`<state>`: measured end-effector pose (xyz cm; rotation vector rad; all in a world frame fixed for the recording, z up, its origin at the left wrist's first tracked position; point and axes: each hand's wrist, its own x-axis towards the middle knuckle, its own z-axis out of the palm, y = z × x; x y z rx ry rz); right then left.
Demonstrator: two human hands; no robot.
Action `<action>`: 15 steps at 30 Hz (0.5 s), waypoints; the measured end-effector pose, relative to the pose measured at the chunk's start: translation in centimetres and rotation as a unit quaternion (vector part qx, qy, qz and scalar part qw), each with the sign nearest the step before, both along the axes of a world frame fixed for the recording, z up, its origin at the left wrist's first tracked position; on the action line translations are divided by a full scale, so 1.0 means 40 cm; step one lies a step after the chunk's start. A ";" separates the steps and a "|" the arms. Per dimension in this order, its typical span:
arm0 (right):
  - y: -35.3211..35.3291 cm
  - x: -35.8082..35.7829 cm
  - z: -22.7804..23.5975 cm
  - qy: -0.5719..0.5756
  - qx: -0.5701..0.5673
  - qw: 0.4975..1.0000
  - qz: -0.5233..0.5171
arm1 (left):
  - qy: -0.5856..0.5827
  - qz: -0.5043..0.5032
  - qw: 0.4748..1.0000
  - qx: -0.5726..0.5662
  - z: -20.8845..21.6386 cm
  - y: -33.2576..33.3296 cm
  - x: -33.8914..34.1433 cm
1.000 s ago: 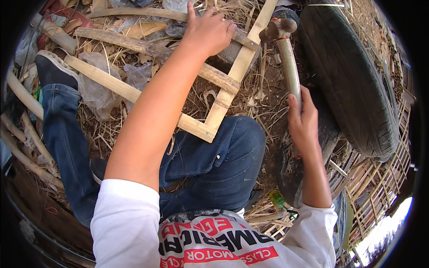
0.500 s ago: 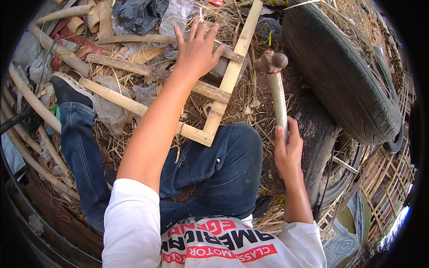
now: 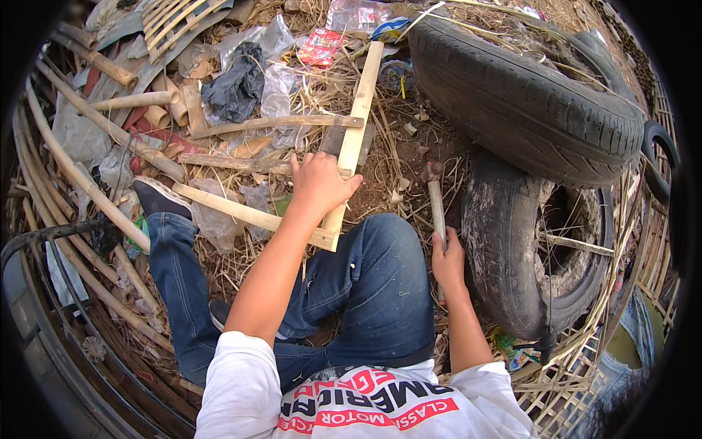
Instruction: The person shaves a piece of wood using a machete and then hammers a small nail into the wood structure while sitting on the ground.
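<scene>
A frame of split bamboo lies before me: one pale upright slat (image 3: 363,95) with several crosspieces joined along its left side. My left hand (image 3: 322,183) is closed over the joint where the middle crosspiece (image 3: 230,162) meets the slat, its thumb pointing right. The lowest crosspiece (image 3: 252,212) meets the slat's near end, close to my bent knee. In my right hand (image 3: 449,265) is a hammer (image 3: 436,201), gripped by the lower handle. Its head points away from me, low over the soil right of the frame.
Two worn tyres (image 3: 526,95) are at the right, one leaning over the other. Bamboo poles (image 3: 80,175) curve along the left. A black plastic bag (image 3: 234,82), clear plastic and straw litter the ground. A small stone-like block (image 3: 335,139) sits beneath the frame.
My left hand has come down from spread fingers near the upper crosspiece onto the middle joint. The hammer has dropped lower, and the view has shifted.
</scene>
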<state>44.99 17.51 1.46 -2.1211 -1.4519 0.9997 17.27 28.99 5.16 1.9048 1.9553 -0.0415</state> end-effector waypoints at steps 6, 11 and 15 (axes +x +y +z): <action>-0.015 0.024 -0.017 0.017 -0.008 1.000 -0.002 | -0.160 0.057 0.985 -0.035 0.233 -0.016 -0.096; -0.026 0.052 -0.061 -0.007 -0.003 1.000 0.024 | -0.226 0.020 0.971 0.070 0.293 -0.101 -0.216; -0.034 0.030 0.011 -0.073 0.085 0.992 0.059 | -0.171 -0.067 0.976 0.116 0.313 -0.217 -0.205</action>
